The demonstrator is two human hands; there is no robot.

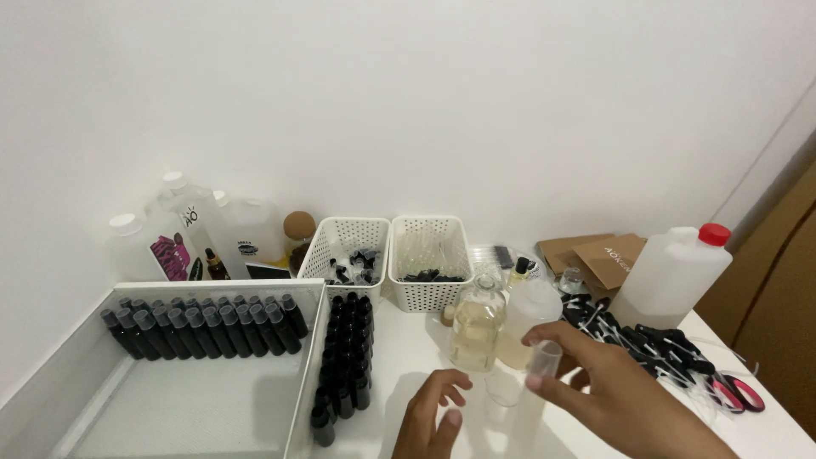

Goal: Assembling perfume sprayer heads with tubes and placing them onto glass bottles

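Right hand [616, 382] pinches an upright clear tube [544, 359], long axis vertical, before the glass bottle [477, 327]. Left hand [432, 416] open, empty. Brown packets [595, 253] behind; red-capped jug [676, 272] right.

Left hand [432, 418] cut off at wrist by bottom edge. Right hand [608, 387] partly cut off at lower right. White tray [195, 408] cropped at bottom. Contents of white baskets [429, 293] too small to be told. Scissors [738, 393] blurred.

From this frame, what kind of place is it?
Probably a small home workbench for filling scent or cosmetic bottles: rows of small black capped bottles in a white tray, clear glass bottles of pale liquid, and big translucent plastic jugs against a plain wall.
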